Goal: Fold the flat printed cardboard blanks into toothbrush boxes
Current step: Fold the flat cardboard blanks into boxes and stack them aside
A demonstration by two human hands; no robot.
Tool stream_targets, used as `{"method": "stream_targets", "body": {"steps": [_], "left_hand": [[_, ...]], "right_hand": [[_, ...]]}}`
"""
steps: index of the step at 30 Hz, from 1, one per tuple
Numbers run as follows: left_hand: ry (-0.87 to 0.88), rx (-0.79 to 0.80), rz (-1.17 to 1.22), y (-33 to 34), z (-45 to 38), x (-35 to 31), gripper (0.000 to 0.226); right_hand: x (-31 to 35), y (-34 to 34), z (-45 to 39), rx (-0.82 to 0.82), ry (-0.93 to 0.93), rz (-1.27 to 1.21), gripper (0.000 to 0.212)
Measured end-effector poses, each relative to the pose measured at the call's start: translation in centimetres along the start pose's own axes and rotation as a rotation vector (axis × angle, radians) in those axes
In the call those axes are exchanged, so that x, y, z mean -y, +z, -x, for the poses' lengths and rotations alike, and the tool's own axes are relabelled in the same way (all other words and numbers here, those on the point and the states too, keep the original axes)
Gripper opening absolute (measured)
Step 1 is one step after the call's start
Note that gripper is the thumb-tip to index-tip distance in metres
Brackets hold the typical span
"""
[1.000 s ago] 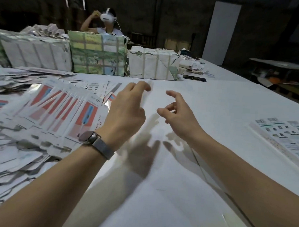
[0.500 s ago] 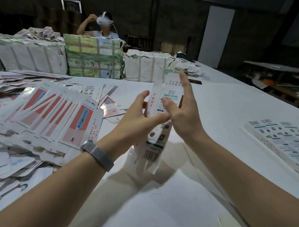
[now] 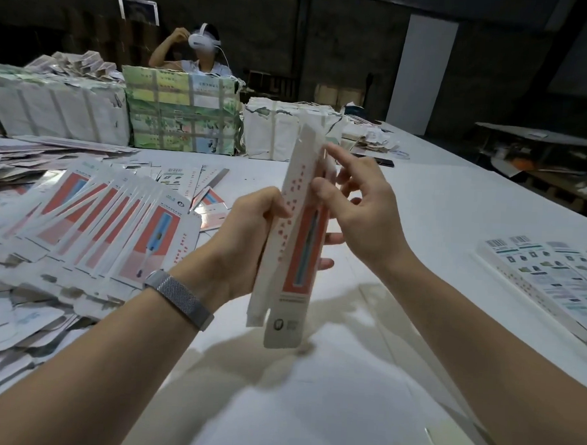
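Note:
A long cardboard blank [image 3: 292, 256], white with a red panel and a blue toothbrush print, stands nearly upright above the white table [image 3: 437, 208], partly folded along its length. My left hand [image 3: 247, 240] grips its left side at mid-height, fingers wrapped behind. My right hand [image 3: 363, 212] pinches its right edge higher up, with the index finger stretched toward the top flap. A fanned spread of flat blanks [image 3: 110, 224] lies on the table to the left.
Strapped paper-wrapped bundles [image 3: 182, 113] line the far side, with a person in a white headset [image 3: 200, 50] behind them. A row of flat blanks with barcodes [image 3: 548, 277] lies at the right. Loose blanks [image 3: 15, 318] pile up at the near left.
A second ago both hands were bare above the table. They took up a blank, printed back toward me, and now hold it turned to its red face and partly folded.

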State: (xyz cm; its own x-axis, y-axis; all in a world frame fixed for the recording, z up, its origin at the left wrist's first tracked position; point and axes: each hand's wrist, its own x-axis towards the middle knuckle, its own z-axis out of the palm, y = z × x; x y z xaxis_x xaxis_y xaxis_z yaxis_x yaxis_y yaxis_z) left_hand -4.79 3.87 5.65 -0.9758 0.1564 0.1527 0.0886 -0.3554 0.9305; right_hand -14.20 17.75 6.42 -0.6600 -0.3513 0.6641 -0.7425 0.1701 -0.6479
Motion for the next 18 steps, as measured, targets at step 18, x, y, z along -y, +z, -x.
{"method": "stream_targets", "body": {"steps": [18], "left_hand": [[0.278,-0.333,-0.764,-0.4,-1.1,2.0,0.086]], "right_hand": [[0.7,-1.5,-1.3,0.127,0.183,0.190,0.025]]}}
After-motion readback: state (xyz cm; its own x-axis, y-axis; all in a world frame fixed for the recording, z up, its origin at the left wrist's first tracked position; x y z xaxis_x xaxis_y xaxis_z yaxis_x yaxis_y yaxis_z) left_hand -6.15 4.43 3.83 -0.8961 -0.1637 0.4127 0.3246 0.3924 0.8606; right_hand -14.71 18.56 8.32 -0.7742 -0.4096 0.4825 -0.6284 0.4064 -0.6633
